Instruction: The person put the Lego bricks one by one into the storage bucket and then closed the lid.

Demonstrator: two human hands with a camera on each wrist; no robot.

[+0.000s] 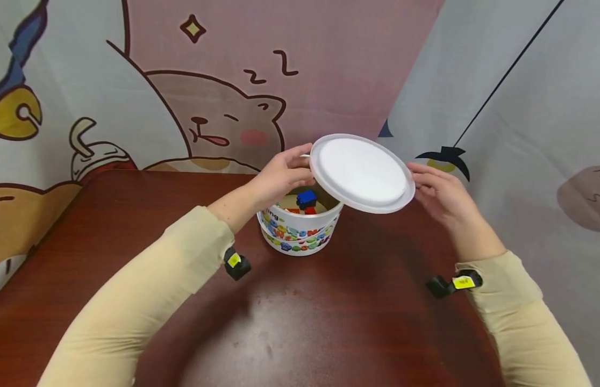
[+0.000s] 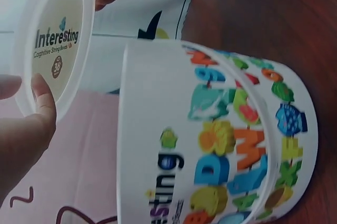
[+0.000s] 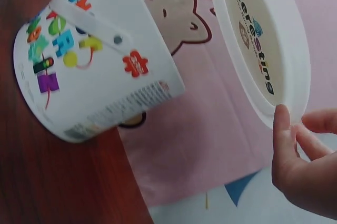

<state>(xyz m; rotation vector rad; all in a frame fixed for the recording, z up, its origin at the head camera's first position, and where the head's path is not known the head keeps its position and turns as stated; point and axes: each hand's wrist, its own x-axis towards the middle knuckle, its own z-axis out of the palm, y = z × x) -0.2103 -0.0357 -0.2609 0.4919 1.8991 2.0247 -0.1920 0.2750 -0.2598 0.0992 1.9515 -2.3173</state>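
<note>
A round white plastic lid point(image 1: 363, 172) is held up in the air between both hands, tilted, its plain white side toward the head camera. My left hand point(image 1: 283, 174) pinches its left rim, above the bucket. The opposite rim is pinched by my right hand point(image 1: 442, 196), thumb on one face in the right wrist view. Below and left of the lid stands a white bucket point(image 1: 300, 234) printed with colourful letters and shapes, its top uncovered. Inside it a blue piece point(image 1: 306, 199) and some red ones show; the lid and left hand hide part of the opening. "Interesting" is printed on the lid's other face point(image 2: 58, 39).
The bucket rests on a dark reddish-brown table point(image 1: 280, 317), near its back edge. Behind hangs a cloth point(image 1: 329, 64) with cartoon animals. The bucket's white handle point(image 3: 89, 23) hangs down against its side. Small black cameras point(image 1: 236, 263) are strapped to both wrists.
</note>
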